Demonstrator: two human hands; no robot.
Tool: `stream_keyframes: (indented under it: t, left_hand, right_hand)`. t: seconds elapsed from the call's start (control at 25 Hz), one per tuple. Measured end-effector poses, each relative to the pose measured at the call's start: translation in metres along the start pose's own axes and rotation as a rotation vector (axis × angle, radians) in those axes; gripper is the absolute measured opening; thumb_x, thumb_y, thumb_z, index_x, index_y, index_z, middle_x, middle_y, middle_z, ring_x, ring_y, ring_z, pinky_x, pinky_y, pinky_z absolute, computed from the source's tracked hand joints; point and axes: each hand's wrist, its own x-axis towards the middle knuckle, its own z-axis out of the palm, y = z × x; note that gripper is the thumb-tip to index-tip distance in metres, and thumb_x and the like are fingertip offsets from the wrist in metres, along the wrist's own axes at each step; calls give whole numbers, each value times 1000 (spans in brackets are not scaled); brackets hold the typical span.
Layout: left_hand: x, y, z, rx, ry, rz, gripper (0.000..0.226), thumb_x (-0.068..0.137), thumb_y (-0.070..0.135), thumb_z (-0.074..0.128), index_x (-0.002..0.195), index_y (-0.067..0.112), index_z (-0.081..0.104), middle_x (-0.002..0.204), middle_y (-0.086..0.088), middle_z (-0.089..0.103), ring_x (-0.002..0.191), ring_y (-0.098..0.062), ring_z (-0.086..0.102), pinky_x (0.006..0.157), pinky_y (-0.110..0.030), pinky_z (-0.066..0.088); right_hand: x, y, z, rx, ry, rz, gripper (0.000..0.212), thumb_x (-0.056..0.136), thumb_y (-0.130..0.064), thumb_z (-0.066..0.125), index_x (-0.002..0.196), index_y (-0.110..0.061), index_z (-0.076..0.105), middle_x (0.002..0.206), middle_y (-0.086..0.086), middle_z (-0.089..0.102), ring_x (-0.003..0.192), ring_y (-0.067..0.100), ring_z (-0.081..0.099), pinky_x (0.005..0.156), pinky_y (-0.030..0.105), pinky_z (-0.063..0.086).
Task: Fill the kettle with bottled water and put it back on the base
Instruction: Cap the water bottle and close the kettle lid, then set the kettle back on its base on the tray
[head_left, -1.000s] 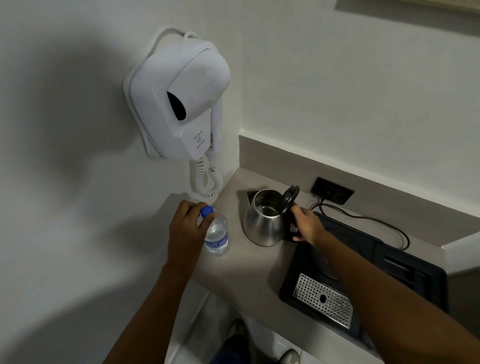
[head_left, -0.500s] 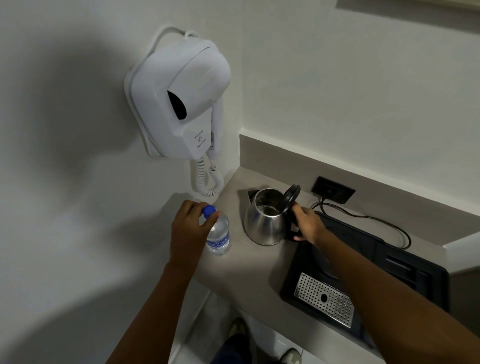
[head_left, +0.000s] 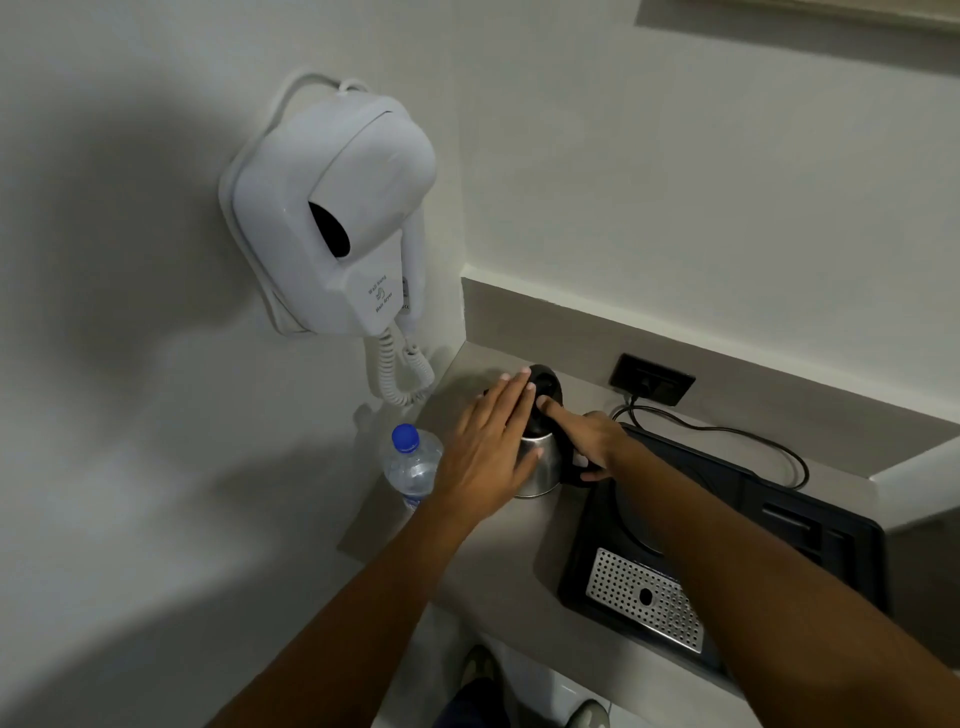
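Bottle (head_left: 410, 467) just left of kettle (head_left: 540, 465); tray (head_left: 779, 499) crowds right.

hotel rm, wall hair dryer (head_left: 332, 218), kettle tray (head_left: 769, 525)

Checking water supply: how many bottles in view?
1. The bottle, blue cap on, stands on the counter's left end, left of the kettle. More could be hidden behind the arms.
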Motion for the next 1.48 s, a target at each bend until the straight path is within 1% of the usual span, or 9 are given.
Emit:
stream_keyframes:
  t: [0.12, 0.24, 0.48, 0.6, 0.84, 1.04, 1.2, 1.36, 1.48]
  left_hand:
    - [11, -9, 21, 140, -236, -7, 75, 99, 47, 39, 151, 9, 1, 162, -8, -10, 147, -21, -13, 120, -46, 10]
    - [8, -16, 38, 65, -330, -58, 74, 100, 50, 32, 151, 9, -3, 161, -8, -12, 146, -20, -17, 121, -44, 3]
    - [8, -8, 52, -73, -260, -146, 74, 100, 45, 37, 152, 9, -1, 162, -4, -12, 147, -21, -14, 118, -39, 14]
    - [11, -9, 51, -64, -252, -167, 70, 100, 44, 40, 153, 13, 5, 163, -1, -8, 148, -22, -5, 114, -42, 22]
    - [30, -11, 37, -54, -169, -165, 57, 99, 50, 33, 149, 26, 23, 160, -1, 14, 132, -30, 24, 101, -53, 28]
    - [61, 35, 34, -47, -95, 32, 64, 93, 59, 29, 146, 22, 33, 156, -4, 28, 132, -29, 29, 99, -49, 27]
    - [72, 84, 46, -108, -163, 133, 67, 94, 54, 46, 147, 15, 33, 157, -8, 27, 133, -32, 30, 105, -47, 26]
    - [75, 117, 55, -61, -198, 212, 69, 94, 57, 42, 148, 16, 30, 158, -5, 25, 139, -27, 26, 110, -44, 22]
    - [74, 127, 56, -18, -160, 251, 67, 93, 57, 44, 146, 17, 35, 156, -5, 30, 138, -27, 29, 108, -45, 23]
  right_hand:
    - [2, -5, 7, -58, 59, 17, 100, 45, -93, 56, 108, -15, 57, 107, 10, 55, 88, 29, 57, 59, 38, 58]
    - [8, 3, 8, -80, 84, -18, 101, 53, -87, 60, 116, -9, 60, 108, 10, 57, 93, 30, 59, 54, 36, 56]
    - [5, 42, -10, -44, -44, -287, 48, 83, -51, 68, 111, -15, 51, 111, 11, 60, 95, 25, 64, 64, 43, 64]
    - [3, 46, -14, -78, -47, -394, 35, 90, -35, 66, 114, -13, 53, 105, 15, 61, 89, 30, 67, 67, 49, 63]
    - [-5, 41, -46, -69, -68, -470, 17, 88, -28, 70, 101, -21, 61, 92, 6, 66, 85, 24, 68, 64, 33, 61]
    - [-27, 63, -112, -41, -21, -429, 23, 89, -31, 69, 109, -23, 62, 106, 8, 65, 97, 22, 66, 65, 32, 61]
    - [-50, 100, -151, -32, 45, -382, 21, 90, -27, 68, 109, -19, 62, 107, 11, 65, 100, 27, 65, 67, 35, 62]
    - [-67, 133, -173, 1, 68, -308, 29, 91, -29, 68, 114, -13, 61, 111, 16, 66, 102, 31, 66, 70, 43, 63]
    - [-75, 141, -175, 84, 97, -258, 44, 88, -45, 66, 109, -6, 62, 112, 27, 63, 102, 37, 66, 72, 49, 63]
